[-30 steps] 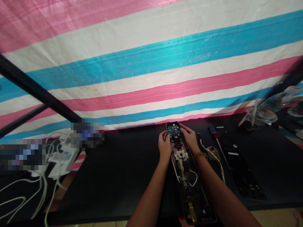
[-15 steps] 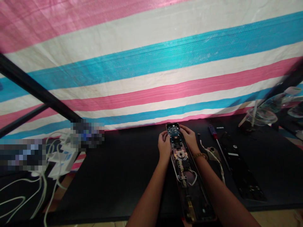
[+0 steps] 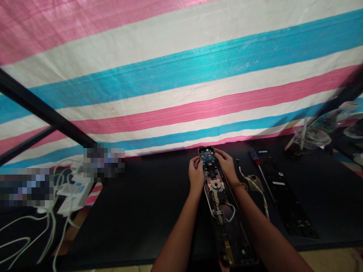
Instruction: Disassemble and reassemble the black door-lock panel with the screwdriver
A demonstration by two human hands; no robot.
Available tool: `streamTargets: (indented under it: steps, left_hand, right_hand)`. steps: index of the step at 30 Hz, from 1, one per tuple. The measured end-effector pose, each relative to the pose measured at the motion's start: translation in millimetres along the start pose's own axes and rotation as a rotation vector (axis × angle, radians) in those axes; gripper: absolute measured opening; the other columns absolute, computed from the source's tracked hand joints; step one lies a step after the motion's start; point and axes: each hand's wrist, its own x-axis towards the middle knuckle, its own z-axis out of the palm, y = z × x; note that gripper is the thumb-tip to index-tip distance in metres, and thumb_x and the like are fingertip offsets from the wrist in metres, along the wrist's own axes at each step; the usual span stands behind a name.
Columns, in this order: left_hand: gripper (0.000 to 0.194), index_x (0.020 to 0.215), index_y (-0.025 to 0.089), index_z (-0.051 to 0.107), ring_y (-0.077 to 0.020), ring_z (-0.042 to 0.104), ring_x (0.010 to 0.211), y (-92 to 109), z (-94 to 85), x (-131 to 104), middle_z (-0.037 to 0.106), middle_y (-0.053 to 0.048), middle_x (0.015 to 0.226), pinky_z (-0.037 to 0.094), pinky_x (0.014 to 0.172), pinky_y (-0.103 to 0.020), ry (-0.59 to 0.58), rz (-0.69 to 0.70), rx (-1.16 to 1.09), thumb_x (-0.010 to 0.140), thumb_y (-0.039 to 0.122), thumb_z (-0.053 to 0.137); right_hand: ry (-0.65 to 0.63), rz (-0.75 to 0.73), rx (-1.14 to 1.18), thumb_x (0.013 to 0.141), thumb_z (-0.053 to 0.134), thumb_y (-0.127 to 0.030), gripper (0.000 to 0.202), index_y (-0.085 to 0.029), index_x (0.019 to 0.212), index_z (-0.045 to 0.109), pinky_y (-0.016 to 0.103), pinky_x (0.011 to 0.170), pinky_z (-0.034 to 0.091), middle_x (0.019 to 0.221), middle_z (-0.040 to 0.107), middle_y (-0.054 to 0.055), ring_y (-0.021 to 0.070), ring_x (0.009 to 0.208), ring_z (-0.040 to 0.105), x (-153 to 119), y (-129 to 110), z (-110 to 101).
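Note:
A long, narrow open device housing (image 3: 217, 200) lies lengthwise in front of me, its inside facing up. It shows a blue-green circuit board at the far end, a round metal part in the middle, white wires and a brass-coloured part at the near end. My left hand (image 3: 196, 172) grips the left edge near the far end, fingers curled. On the opposite edge, my right hand (image 3: 226, 162) wraps round the housing beside the circuit board. A beaded bracelet sits on my right wrist.
Right of the housing are a white cable (image 3: 262, 192), a screwdriver (image 3: 254, 156) and a long black panel (image 3: 289, 204) on the black table (image 3: 136, 211). Clear plastic containers (image 3: 314, 138) stand at the far right. White cables (image 3: 49, 223) hang at the left. A striped sheet (image 3: 181, 75) rises behind.

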Motion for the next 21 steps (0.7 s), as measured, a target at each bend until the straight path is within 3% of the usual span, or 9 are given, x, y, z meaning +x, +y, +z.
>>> streamTargets:
  steps: [21]
  left_hand:
    - [0.018, 0.097, 0.019, 0.061, -0.0239, 0.069, 0.099, 3.4, 0.1, -1.8, 0.071, -0.009, 0.100, 0.053, 0.091, -0.038, -0.003, -0.007, 0.010, 0.080, 0.024, 0.064]
  right_hand:
    - [0.002, -0.031, 0.007, 0.070, 0.071, -0.042, 0.037, -0.016, 0.097, 0.077, 0.037, 0.081, 0.053, 0.095, 0.078, 0.008, 0.0242, 0.088, 0.069, -0.2, -0.9, 1.4]
